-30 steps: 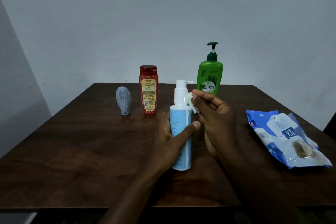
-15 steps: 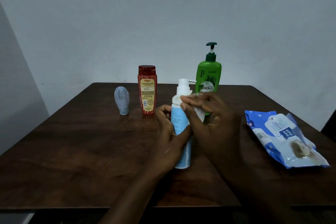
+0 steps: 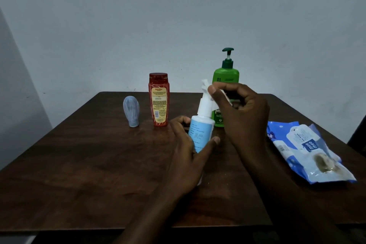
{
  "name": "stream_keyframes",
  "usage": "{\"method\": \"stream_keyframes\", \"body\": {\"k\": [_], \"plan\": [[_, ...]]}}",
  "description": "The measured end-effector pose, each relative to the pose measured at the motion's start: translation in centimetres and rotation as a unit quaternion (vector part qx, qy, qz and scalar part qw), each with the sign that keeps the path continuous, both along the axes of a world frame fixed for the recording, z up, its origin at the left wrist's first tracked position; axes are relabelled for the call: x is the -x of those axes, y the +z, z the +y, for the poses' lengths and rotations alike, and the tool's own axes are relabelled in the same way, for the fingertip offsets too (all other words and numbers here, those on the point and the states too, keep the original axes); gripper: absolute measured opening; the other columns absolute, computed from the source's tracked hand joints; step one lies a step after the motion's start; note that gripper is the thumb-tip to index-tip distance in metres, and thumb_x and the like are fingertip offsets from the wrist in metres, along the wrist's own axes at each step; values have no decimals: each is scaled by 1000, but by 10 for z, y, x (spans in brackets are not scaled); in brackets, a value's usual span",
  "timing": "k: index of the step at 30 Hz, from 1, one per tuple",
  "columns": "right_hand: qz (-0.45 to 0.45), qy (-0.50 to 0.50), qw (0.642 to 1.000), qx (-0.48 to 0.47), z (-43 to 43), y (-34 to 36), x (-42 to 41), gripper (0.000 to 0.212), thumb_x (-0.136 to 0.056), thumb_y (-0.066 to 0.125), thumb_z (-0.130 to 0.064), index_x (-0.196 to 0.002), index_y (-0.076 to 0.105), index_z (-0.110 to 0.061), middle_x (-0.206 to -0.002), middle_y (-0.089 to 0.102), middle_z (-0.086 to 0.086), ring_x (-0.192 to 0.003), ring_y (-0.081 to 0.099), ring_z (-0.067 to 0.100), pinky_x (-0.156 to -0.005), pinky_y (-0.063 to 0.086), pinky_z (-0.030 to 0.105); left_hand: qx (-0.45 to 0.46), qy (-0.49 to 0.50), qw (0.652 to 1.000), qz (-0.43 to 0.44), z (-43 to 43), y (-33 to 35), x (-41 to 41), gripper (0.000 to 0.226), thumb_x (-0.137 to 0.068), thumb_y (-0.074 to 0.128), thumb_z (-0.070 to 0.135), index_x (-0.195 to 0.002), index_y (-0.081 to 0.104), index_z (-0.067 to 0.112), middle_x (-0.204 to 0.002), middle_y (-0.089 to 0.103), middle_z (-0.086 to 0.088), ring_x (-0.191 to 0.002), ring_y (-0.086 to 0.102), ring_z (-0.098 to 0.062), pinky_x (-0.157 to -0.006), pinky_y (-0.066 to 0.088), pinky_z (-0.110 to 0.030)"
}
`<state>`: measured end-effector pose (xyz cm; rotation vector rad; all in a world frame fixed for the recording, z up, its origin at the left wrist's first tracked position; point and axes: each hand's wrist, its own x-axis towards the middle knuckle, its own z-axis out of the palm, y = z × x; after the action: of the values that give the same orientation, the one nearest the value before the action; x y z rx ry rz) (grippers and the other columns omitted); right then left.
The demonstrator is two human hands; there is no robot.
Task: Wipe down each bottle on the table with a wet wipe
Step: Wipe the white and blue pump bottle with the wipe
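A white and light-blue spray bottle stands upright mid-table, and my left hand is wrapped around its lower body. My right hand pinches a white wet wipe against the bottle's white spray head, which the wipe and fingers partly hide. Behind stands a green pump bottle, half covered by my right hand. A red bottle and a small grey-blue bottle stand at the back left.
A blue and white wet wipe pack lies flat at the right side of the dark wooden table. A plain grey wall runs behind the table's far edge.
My right hand has risen with the wipe from the bottle's shoulder to its spray head. The left hand keeps its hold on the body.
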<state>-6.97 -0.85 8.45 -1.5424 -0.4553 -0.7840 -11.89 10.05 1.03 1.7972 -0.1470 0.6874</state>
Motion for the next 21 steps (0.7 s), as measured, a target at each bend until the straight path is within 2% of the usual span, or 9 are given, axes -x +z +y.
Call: {"method": "stream_keyframes", "body": {"k": [2,3,7,9,11,14,16,17,21], "plan": [[72,36,996,-46,-3,2,-3,4,-85,78,-25,-89,78,-23,-86,76,-11,-82,70,1,-68,50,11,13,-4,1000,7,0,0,1,53,-83,78,34,-112,33,36,-114,49,15,-106,53,6,-83,46,-8],[93,49,994,-36,-6,4,-6,3,-86,77,-25,-89,79,-26,-87,77,-12,-85,70,3,-70,51,13,19,-5,1000,9,0,-1,1,53,-82,79,36,-113,35,35,-114,51,15,-106,54,5,-83,47,-9],[99,116,982,111,-24,20,-19,10,-92,70,-26,-96,80,-27,-97,77,-12,-98,69,12,-76,54,19,37,-21,999,6,6,0,5,53,-79,77,46,-117,40,39,-113,53,25,-108,55,7,-83,47,-9],[84,136,970,181,-31,33,-21,10,-93,69,-29,-94,79,-28,-97,77,-12,-98,70,12,-86,56,28,40,-36,999,8,11,5,7,52,-77,73,43,-119,42,41,-118,54,24,-109,54,10,-83,47,-7],[93,181,957,208,-36,44,-22,11,-94,68,-26,-93,78,-26,-99,77,-9,-97,70,12,-86,55,28,35,-49,998,-3,17,9,8,52,-79,71,40,-124,45,38,-122,56,21,-110,56,8,-83,48,-8],[137,259,943,155,-38,49,-22,12,-91,69,-20,-96,78,-16,-101,77,0,-91,70,8,-80,53,20,43,-62,997,-4,23,14,9,49,-81,69,37,-125,47,40,-118,60,29,-108,57,10,-80,48,-7],[169,302,934,83,-37,43,-21,17,-85,71,-25,-96,81,-17,-108,73,19,-94,65,17,-86,51,28,53,-72,996,-1,26,17,9,46,-82,67,36,-123,48,43,-114,60,37,-108,58,12,-80,48,-6],[188,321,927,44,-35,39,-19,20,-82,71,-27,-96,81,-18,-111,70,25,-96,62,21,-87,50,32,59,-77,995,1,28,16,7,46,-83,67,35,-125,48,43,-115,61,36,-109,59,10,-82,49,-8],[238,352,902,-77,-28,22,-13,39,-78,71,-28,-113,74,-10,-119,71,14,-97,58,21,-67,45,24,90,-107,990,18,31,15,3,49,-88,68,39,-133,50,36,-121,64,22,-113,62,0,-85,55,-19]]}}
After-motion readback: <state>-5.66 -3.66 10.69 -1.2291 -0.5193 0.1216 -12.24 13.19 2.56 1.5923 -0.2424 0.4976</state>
